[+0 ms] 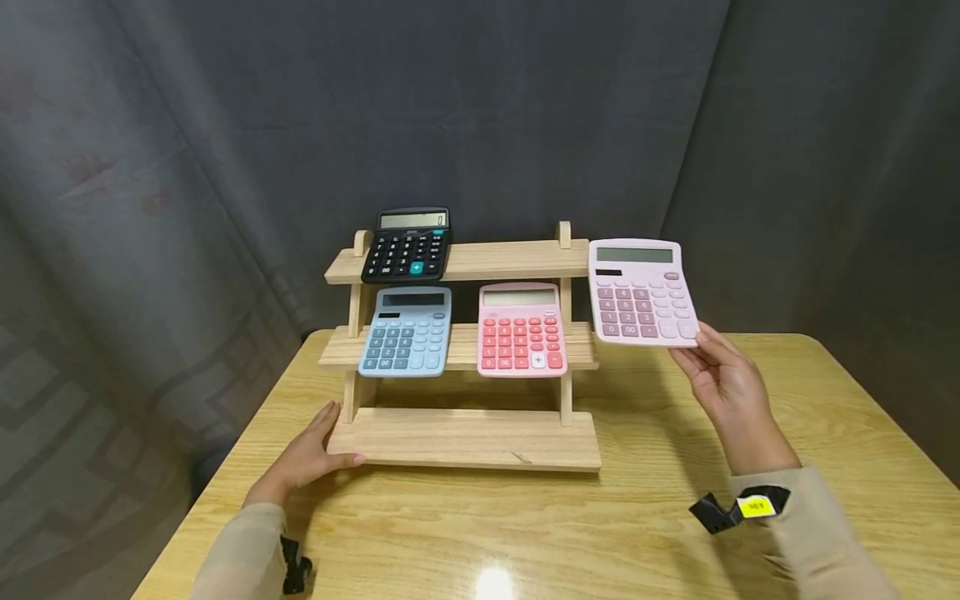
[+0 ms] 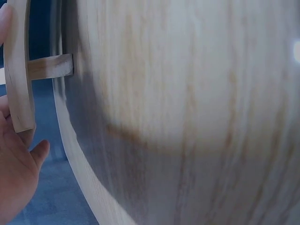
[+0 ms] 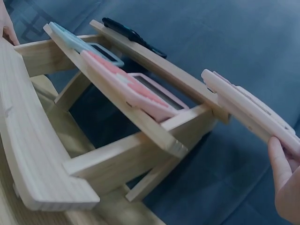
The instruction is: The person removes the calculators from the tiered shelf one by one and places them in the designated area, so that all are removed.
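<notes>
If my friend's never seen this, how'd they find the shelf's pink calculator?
Find the wooden rack on the table. On its middle shelf, right of the blue calculator, sits the pink calculator. Only it has coral keys; the paler calculator in the right grip has mauve ones.

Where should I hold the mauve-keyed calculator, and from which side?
Probably the lower right corner, from the right, where the right grip pinches it. The mauve-keyed calculator is a thin slab, suiting a pinch, and its left edge is nearest the wooden stand.
</notes>
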Demonstrator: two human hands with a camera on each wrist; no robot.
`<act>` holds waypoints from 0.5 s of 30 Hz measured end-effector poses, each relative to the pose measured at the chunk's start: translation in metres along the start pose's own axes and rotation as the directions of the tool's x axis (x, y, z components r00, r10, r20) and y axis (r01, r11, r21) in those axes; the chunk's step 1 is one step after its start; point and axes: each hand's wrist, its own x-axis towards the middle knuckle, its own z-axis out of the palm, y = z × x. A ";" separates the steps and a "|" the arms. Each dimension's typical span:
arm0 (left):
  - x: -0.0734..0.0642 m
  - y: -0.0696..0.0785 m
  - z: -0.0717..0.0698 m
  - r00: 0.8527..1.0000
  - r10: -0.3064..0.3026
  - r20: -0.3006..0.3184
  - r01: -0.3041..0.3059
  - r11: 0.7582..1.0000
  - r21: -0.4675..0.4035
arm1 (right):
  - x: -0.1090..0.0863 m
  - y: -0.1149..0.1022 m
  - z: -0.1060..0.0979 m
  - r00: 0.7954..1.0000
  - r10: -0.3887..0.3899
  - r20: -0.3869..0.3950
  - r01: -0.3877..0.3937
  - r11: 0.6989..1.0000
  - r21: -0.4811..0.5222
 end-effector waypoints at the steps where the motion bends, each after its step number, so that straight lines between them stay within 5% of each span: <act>1: 0.000 0.000 -0.001 1.000 0.001 -0.002 -0.001 1.000 0.000 | 0.007 -0.003 -0.017 1.000 -0.016 0.018 0.016 1.000 -0.020; 7: 0.001 0.000 -0.003 1.000 0.013 -0.007 -0.013 1.000 0.008 | 0.034 -0.020 -0.094 0.994 -0.100 0.042 0.104 0.989 -0.104; 15: 0.001 -0.003 -0.001 1.000 0.026 -0.010 -0.026 1.000 0.015 | 0.014 -0.028 -0.092 0.995 -0.100 -0.026 0.098 0.993 -0.065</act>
